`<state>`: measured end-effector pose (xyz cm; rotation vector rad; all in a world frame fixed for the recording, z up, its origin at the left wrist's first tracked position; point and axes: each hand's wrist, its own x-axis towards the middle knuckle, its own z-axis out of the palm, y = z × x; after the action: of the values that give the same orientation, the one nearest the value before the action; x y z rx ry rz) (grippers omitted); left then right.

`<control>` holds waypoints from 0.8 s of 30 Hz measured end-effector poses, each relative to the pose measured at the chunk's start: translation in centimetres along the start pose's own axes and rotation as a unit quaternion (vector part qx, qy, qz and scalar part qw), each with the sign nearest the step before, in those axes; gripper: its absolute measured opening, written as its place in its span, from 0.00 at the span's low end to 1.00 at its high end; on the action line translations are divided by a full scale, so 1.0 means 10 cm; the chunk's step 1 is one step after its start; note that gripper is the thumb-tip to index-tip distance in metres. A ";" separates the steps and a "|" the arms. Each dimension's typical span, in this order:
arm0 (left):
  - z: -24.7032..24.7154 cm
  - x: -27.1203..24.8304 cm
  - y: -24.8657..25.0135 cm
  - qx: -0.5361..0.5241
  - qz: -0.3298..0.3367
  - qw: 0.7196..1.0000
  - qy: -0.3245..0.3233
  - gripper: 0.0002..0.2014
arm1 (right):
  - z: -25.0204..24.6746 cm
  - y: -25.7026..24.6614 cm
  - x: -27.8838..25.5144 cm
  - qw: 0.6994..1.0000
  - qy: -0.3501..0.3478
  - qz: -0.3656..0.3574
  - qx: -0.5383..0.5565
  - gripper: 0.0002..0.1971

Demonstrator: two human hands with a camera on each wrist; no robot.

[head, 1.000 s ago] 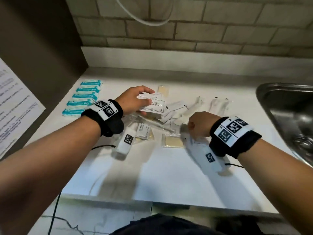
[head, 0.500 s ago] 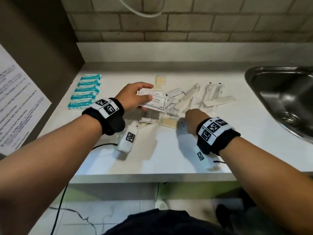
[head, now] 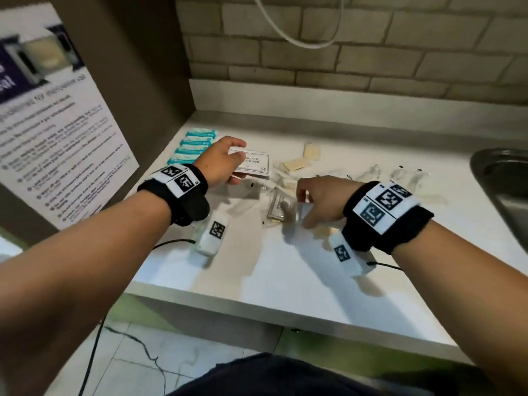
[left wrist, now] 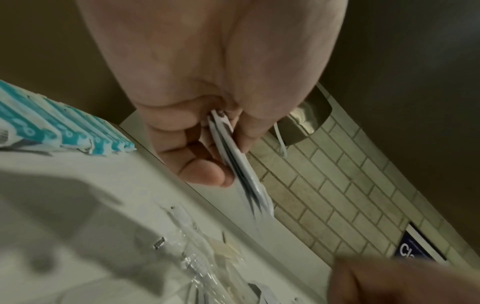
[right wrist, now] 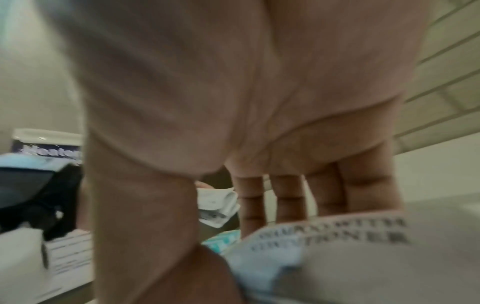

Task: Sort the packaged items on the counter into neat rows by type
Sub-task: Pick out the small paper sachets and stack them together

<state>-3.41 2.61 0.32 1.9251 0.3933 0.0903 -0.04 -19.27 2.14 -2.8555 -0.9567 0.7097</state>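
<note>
My left hand (head: 221, 164) pinches a thin stack of white shampoo-with-conditioner sachets (head: 253, 163) between thumb and fingers (left wrist: 205, 170), held just above the white surface (head: 285, 270) at 11 o'clock. My right hand (head: 320, 200), blurred, reaches down at 1 o'clock, fingers (right wrist: 250, 205) curling onto another sachet (head: 281, 205) in the loose pile; whether they grip it I cannot tell. Teal packets (head: 194, 147) sit in a neat row at 10 o'clock, clear-wrapped items (head: 400, 175) toward the sink (head: 497, 178) at 2.
</note>
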 end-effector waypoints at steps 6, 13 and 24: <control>-0.05 0.04 0.06 -0.027 -0.015 0.999 0.044 0.10 | -0.12 -0.21 0.48 0.988 -0.021 -0.130 -0.085 0.21; -0.05 0.02 -0.03 -0.021 -0.028 0.997 0.074 0.09 | 0.07 -0.13 0.84 0.969 0.023 -0.180 -0.170 0.19; 0.24 0.11 -0.08 -0.046 -0.061 0.993 0.086 0.09 | -0.33 0.17 0.88 0.968 0.085 -0.234 0.018 0.12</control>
<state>-1.97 1.12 -1.45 1.8040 0.6106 0.1918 8.57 -15.22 1.18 -2.4554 -1.4897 0.4196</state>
